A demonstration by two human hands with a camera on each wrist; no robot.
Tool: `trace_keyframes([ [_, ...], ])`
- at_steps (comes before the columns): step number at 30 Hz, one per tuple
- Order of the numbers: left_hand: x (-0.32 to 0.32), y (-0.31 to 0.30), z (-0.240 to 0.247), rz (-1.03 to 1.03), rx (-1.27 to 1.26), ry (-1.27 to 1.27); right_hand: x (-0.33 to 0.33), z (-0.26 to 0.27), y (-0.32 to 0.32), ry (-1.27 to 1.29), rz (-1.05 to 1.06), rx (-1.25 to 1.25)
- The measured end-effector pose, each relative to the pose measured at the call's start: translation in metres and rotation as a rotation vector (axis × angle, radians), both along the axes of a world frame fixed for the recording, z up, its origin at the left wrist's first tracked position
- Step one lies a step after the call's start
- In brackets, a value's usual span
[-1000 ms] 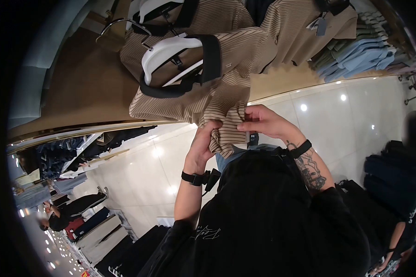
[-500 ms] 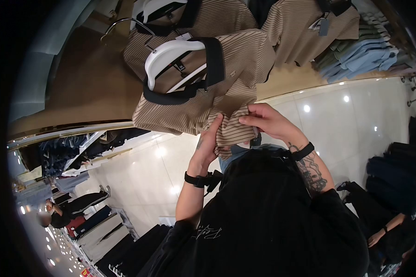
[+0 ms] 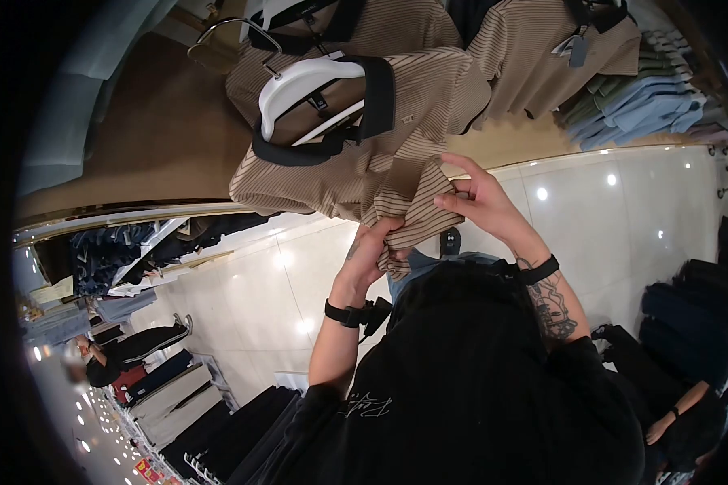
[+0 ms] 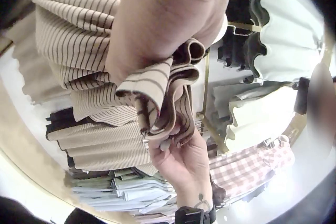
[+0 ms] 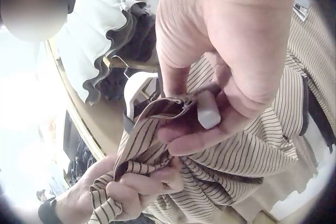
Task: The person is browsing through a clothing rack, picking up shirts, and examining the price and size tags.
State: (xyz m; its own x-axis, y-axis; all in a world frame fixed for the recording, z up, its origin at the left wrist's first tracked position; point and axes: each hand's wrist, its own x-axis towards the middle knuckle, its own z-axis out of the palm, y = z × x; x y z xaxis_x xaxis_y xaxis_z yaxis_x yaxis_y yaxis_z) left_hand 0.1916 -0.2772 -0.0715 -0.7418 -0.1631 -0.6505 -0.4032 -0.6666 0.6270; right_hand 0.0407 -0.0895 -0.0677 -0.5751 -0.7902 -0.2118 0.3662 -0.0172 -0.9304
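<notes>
A brown-striped polo shirt (image 3: 421, 121) with a black collar hangs on a white hanger (image 3: 287, 95). At its lower part, the left hand (image 3: 370, 249) grips the bunched fabric, thumb on top. The right hand (image 3: 489, 206) pinches the shirt's edge a little to the right, its index finger stretched out along the cloth. Between the hands, a plain tan band (image 3: 402, 178) shows among the stripes. In the right wrist view, a small pale block (image 5: 208, 115) sits by the right hand's fingers at the fabric edge. Folded layers of the shirt (image 4: 178, 82) stick out beside the left hand in its wrist view.
More striped polos (image 3: 534, 65) hang behind, one with a dark tag (image 3: 577, 51). Folded blue and green shirts (image 3: 635, 105) stand in stacks at upper right. Clothes racks (image 3: 129, 259) line the left. Another person (image 3: 141, 356) stands at left, and an arm (image 3: 678, 412) shows at lower right.
The held cloth has been turned, bringing the plain tan band into view. The right hand's index finger has lifted and straightened. The shirt has shifted slightly right in the head view.
</notes>
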Motion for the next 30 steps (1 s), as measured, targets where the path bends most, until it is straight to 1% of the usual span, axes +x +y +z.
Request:
trace_keyframes([
  [1, -0.001, -0.001, 0.000, 0.008, -0.013, -0.016, 0.000, 0.002, -0.001, -0.005, -0.022, -0.009],
  [4, 0.000, -0.003, 0.002, -0.015, -0.062, -0.044, -0.007, 0.001, 0.003, 0.109, 0.082, 0.000],
  [5, 0.001, -0.003, 0.002, -0.029, -0.080, -0.051, -0.008, 0.000, 0.003, 0.098, 0.098, 0.002],
  [8, -0.005, 0.008, 0.015, 0.028, -0.206, -0.142, -0.006, -0.010, 0.003, 0.068, 0.129, 0.018],
  [11, -0.002, 0.003, 0.017, -0.126, -0.260, -0.122, -0.006, -0.017, 0.003, 0.069, 0.133, 0.056],
  [13, -0.002, 0.013, 0.007, -0.021, -0.244, -0.017, -0.007, -0.018, 0.001, 0.101, 0.137, 0.101],
  [14, -0.001, 0.016, 0.003, 0.034, -0.237, 0.037, -0.006, -0.015, -0.002, 0.254, 0.069, 0.157],
  [16, 0.007, 0.013, 0.001, -0.087, -0.308, 0.029, -0.007, -0.001, -0.012, 0.562, -0.072, 0.259],
  [17, 0.011, 0.011, -0.010, -0.154, -0.360, 0.034, -0.008, 0.005, -0.020, 0.576, -0.154, 0.211],
  [18, 0.012, 0.012, -0.008, -0.220, -0.413, 0.038, -0.009, 0.012, -0.027, 0.614, -0.156, 0.192],
  [19, 0.013, 0.012, -0.005, -0.307, -0.527, 0.067, -0.010, 0.019, -0.033, 0.651, -0.158, 0.173],
  [20, 0.015, 0.016, 0.000, -0.304, -0.578, 0.093, -0.011, 0.027, -0.040, 0.687, -0.163, 0.154],
  [21, 0.015, 0.017, 0.005, -0.355, -0.569, 0.069, -0.010, 0.036, -0.045, 0.710, -0.131, 0.177],
  [22, 0.013, 0.018, 0.008, -0.405, -0.560, 0.045, -0.007, 0.042, -0.051, 0.754, -0.125, 0.127],
  [24, 0.010, 0.016, 0.012, -0.517, -0.548, -0.134, 0.001, 0.054, -0.064, 0.839, -0.113, 0.026],
  [26, 0.013, 0.016, 0.002, -0.541, -0.588, -0.141, 0.006, 0.066, -0.081, 0.965, -0.114, -0.014],
  [27, 0.021, 0.017, -0.022, -0.511, -0.638, -0.058, 0.006, 0.069, -0.093, 1.021, -0.136, -0.059],
  [28, 0.024, 0.016, -0.028, -0.499, -0.648, -0.028, 0.004, 0.072, -0.103, 1.077, -0.162, -0.103],
  [29, 0.027, 0.016, -0.034, -0.487, -0.658, 0.002, 0.001, 0.079, -0.111, 0.991, -0.061, -0.071],
  [30, 0.029, 0.015, -0.039, -0.475, -0.668, 0.032, -0.002, 0.082, -0.119, 0.972, -0.032, -0.026],
])
